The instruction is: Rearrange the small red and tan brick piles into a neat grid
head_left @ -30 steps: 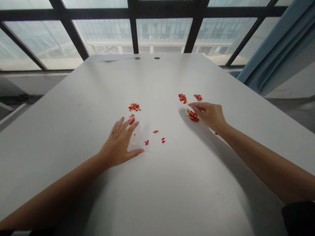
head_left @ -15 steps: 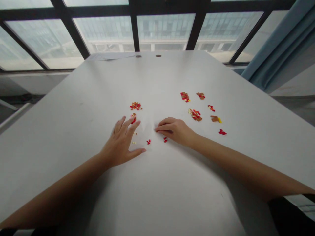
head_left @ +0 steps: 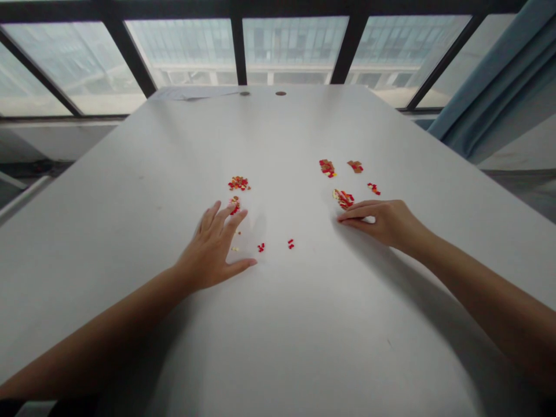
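Small red, orange and brown pieces lie in little groups on a white table (head_left: 278, 324). My left hand (head_left: 212, 249) rests flat on the table with fingers spread, its fingertips touching a tiny red-and-tan cluster (head_left: 234, 204). A larger mixed pile (head_left: 238, 183) lies just beyond it. My right hand (head_left: 384, 223) is pinched, its fingertips just below a red-and-yellow pile (head_left: 343, 198). What the fingers pinch is hidden. Two loose red bits (head_left: 261, 247) (head_left: 291, 244) lie between my hands.
Further small groups lie at the back right: a red-orange one (head_left: 327, 167), a brown one (head_left: 355, 166) and a red one (head_left: 373, 188). Two round holes (head_left: 280, 93) mark the table's far edge. Dark-framed windows (head_left: 237, 52) stand behind, and a blue curtain (head_left: 490, 75) hangs at the right.
My right hand went from the right-hand piles to the middle, closed over a small orange piece there, then moved back right. That piece is gone from the middle. My left hand stayed put.
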`<state>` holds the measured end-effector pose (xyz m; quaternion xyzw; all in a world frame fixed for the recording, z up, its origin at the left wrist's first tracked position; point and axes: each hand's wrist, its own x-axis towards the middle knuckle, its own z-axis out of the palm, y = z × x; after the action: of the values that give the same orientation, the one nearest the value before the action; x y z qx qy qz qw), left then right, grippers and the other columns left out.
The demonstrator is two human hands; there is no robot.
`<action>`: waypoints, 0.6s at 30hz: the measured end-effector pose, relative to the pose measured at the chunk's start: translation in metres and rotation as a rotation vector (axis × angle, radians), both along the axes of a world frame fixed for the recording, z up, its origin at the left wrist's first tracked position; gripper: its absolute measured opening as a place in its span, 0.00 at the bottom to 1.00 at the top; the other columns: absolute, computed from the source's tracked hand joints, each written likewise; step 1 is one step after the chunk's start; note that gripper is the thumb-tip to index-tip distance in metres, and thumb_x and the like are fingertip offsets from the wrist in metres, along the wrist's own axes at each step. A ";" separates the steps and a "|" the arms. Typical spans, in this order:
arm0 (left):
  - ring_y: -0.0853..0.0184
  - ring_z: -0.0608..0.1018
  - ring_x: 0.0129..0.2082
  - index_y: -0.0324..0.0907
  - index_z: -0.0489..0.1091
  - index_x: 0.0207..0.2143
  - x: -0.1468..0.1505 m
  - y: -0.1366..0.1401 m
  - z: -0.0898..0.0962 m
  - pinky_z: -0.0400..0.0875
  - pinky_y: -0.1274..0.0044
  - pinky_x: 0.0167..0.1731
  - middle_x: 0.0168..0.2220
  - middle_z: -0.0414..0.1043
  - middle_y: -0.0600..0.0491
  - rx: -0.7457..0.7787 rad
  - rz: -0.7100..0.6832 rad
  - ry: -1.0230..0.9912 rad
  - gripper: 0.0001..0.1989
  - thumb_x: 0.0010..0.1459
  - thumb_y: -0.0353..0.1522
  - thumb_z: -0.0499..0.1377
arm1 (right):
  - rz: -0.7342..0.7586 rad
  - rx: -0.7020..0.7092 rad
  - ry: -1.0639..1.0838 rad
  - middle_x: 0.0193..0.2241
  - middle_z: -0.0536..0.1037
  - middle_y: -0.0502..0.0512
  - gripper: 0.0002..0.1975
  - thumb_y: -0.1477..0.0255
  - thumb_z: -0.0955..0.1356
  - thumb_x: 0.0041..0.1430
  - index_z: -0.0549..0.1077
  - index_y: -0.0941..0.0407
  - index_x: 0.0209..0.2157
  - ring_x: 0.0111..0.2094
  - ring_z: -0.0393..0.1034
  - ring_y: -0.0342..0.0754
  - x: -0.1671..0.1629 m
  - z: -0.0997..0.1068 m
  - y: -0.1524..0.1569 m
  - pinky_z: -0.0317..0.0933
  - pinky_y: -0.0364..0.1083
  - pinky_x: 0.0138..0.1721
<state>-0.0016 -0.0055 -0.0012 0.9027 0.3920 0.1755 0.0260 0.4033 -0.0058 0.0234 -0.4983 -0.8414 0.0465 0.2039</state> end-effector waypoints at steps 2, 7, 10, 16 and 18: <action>0.37 0.49 0.72 0.36 0.50 0.69 0.001 -0.001 0.001 0.47 0.47 0.68 0.69 0.52 0.34 0.000 0.005 0.009 0.46 0.60 0.54 0.59 | -0.019 0.004 -0.004 0.38 0.86 0.51 0.09 0.67 0.69 0.63 0.84 0.48 0.37 0.37 0.82 0.53 0.010 -0.001 -0.003 0.75 0.50 0.39; 0.37 0.49 0.72 0.37 0.51 0.69 0.001 -0.002 0.002 0.48 0.47 0.68 0.69 0.53 0.34 0.004 0.000 0.003 0.45 0.61 0.54 0.59 | -0.027 -0.024 -0.032 0.39 0.85 0.49 0.08 0.67 0.70 0.62 0.84 0.46 0.38 0.38 0.82 0.53 0.017 0.000 -0.007 0.75 0.49 0.37; 0.37 0.48 0.72 0.38 0.50 0.70 0.000 -0.002 0.002 0.48 0.47 0.68 0.69 0.53 0.34 0.001 -0.001 0.004 0.45 0.61 0.54 0.59 | -0.022 -0.056 -0.049 0.37 0.86 0.50 0.09 0.68 0.70 0.61 0.84 0.47 0.40 0.36 0.82 0.53 0.018 0.006 -0.010 0.75 0.49 0.35; 0.37 0.49 0.71 0.36 0.51 0.69 0.000 -0.002 0.001 0.47 0.47 0.68 0.68 0.53 0.33 0.009 0.001 0.008 0.46 0.60 0.55 0.59 | -0.079 0.102 -0.009 0.37 0.85 0.56 0.10 0.69 0.68 0.65 0.82 0.53 0.43 0.32 0.80 0.49 -0.015 0.021 -0.024 0.74 0.48 0.37; 0.37 0.49 0.71 0.35 0.52 0.69 0.000 -0.002 0.001 0.48 0.48 0.68 0.68 0.53 0.33 0.011 0.002 0.008 0.46 0.60 0.55 0.59 | -0.008 0.134 0.005 0.38 0.84 0.57 0.10 0.70 0.67 0.66 0.82 0.53 0.42 0.32 0.79 0.47 -0.040 0.022 -0.028 0.73 0.47 0.37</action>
<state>-0.0012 -0.0071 -0.0002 0.9031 0.3921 0.1740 0.0192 0.3637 -0.0342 0.0456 -0.4869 -0.8401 -0.0096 0.2389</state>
